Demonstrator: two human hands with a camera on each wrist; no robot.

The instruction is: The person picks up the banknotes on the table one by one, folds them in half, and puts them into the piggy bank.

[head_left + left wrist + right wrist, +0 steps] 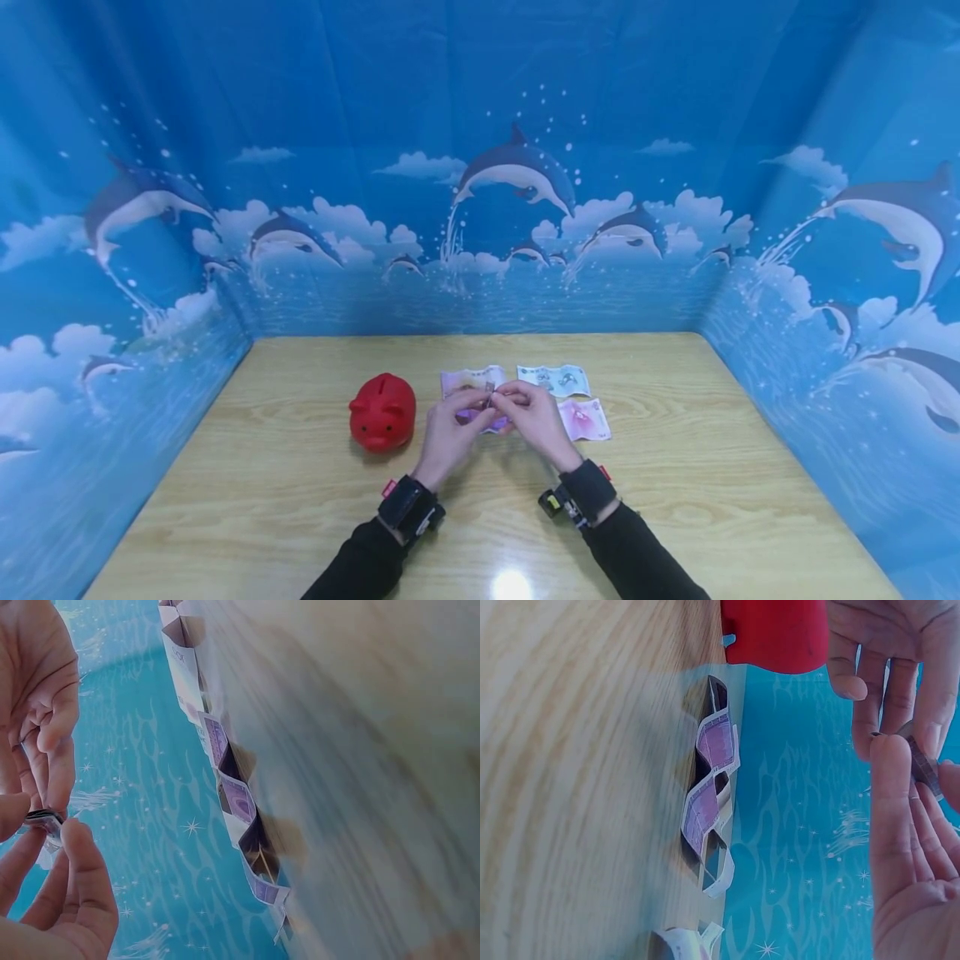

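Note:
In the head view, my left hand (448,429) and right hand (542,423) meet over the table, fingertips together. Between them is a small, tightly folded banknote (924,769), which the thumb and fingers of both hands pinch. Its edges show as thin dark layers in the left wrist view. Beneath and behind the hands lie creased banknotes: a pale pinkish-brown one (465,381), a purple one (238,801) partly covered by the hands, a blue-green one (557,381) and a pink one (587,419). Left of the hands stands a red piggy bank (382,414), its slot facing up.
The wooden table (300,500) runs back to a blue curtain (337,125) printed with dolphins, which also lines both sides. Black straps with small cameras sit on both wrists. A bright light reflection shows on the table near the front.

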